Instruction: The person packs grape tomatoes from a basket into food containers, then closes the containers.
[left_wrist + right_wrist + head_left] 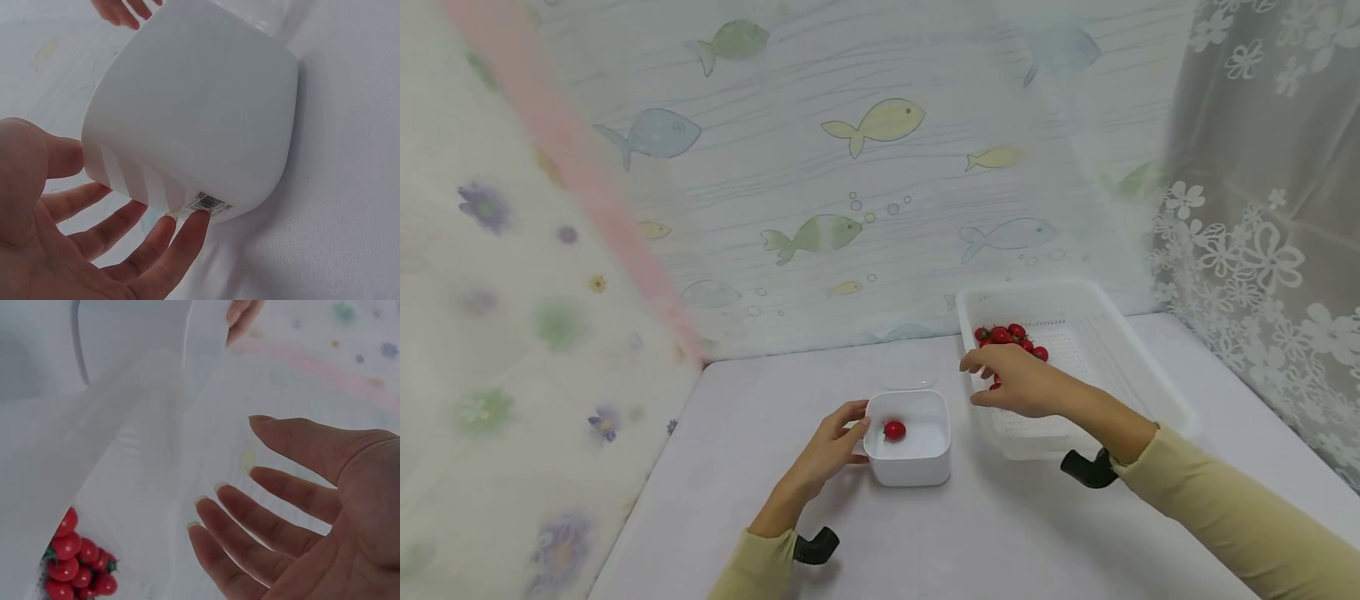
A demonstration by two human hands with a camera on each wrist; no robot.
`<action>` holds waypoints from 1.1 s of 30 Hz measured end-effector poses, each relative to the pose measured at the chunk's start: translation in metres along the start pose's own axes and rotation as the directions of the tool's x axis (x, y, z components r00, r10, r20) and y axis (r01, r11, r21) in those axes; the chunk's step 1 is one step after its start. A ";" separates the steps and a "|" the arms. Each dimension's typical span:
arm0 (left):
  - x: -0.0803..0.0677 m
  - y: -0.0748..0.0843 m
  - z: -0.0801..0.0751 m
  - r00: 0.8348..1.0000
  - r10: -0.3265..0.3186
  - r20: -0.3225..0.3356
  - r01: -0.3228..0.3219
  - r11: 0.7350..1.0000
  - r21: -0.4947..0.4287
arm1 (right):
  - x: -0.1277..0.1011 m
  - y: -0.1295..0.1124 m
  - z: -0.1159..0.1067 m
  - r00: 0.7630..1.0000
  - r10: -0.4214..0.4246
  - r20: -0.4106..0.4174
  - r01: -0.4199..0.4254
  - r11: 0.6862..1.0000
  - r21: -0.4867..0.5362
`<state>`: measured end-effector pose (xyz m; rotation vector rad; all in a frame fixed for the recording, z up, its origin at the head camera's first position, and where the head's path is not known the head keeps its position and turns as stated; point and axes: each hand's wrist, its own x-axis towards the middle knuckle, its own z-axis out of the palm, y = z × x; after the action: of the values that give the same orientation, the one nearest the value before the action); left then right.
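My left hand (831, 446) holds the left side of a small white square container (912, 471), its thumb at the rim and its fingertips against the wall. A barcode label (207, 202) shows beside those fingertips. One red cherry tomato (894, 431) lies inside on the container's bottom. Above the left rim of a white plastic basket (1108, 354), my right hand (1018, 379) is held with spread, loosely bent fingers and nothing between them. Several cherry tomatoes (1001, 335) are heaped in the basket's far left part, some hidden behind that hand.
A clear see-through lid (912, 385) lies just behind the container. The basket reaches to the back right of the white-covered table (760, 417). A fish-print curtain (820, 250) hangs behind, with a flowered cloth (512, 333) at left and lace (1262, 250) at right.
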<state>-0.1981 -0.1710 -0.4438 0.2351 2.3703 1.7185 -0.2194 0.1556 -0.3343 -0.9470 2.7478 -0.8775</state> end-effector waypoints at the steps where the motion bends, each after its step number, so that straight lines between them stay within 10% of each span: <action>1: 0.000 0.001 0.000 1.000 0.004 0.000 -0.004 1.000 0.000 | -0.001 0.003 -0.003 1.000 -0.003 -0.003 0.003 1.000 0.003; 33: 0.000 -0.001 -0.002 1.000 0.001 0.011 -0.001 1.000 -0.009 | -0.005 0.088 -0.056 0.986 0.168 -0.008 -0.167 0.986 0.027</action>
<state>-0.1984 -0.1733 -0.4439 0.2434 2.3550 1.7238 -0.2776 0.2424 -0.3375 -0.6959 2.7678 -0.8892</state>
